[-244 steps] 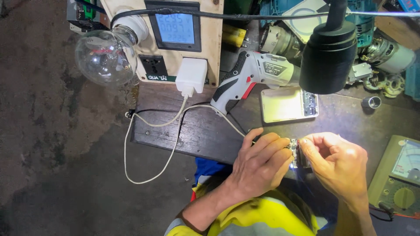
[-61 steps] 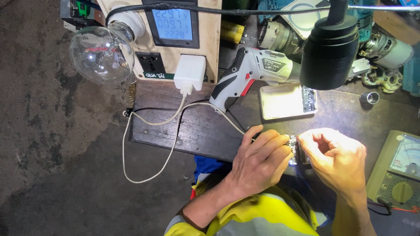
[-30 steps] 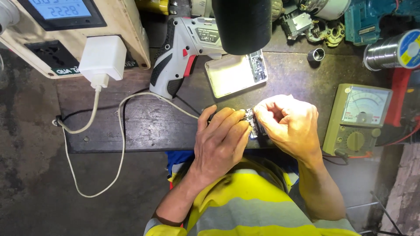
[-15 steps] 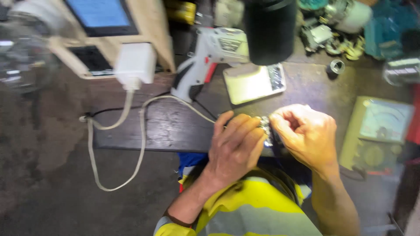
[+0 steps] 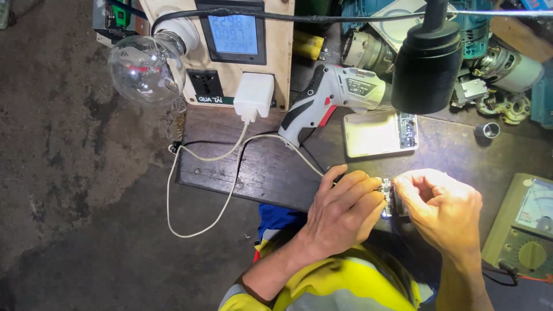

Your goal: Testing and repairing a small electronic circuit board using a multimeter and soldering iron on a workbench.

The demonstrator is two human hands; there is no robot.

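Both hands meet at the near edge of the bench [image 5: 259, 173], just in front of the person's yellow sleeves. The left hand [image 5: 340, 213] is curled closed around one end of a small circuit board [image 5: 387, 198], fingers folded over it, and the right hand [image 5: 443, 210] pinches the other end between thumb and fingertips, so the board is held between them, lifted just off the bench edge. A white cable [image 5: 207, 167] runs from the left hand back across the bench to a white charger [image 5: 253, 97] plugged into the meter panel [image 5: 230, 52] at the far side, beside a clear bulb [image 5: 144, 66]. A cordless driver [image 5: 334, 98] and a flat white case [image 5: 380, 133] lie between panel and hands; a multimeter [image 5: 527, 230] sits right of the right hand. If the cable feeds the board, bare fingers bridging its contacts could short it, and a tug on the slack cable might pull the board loose over the edge.
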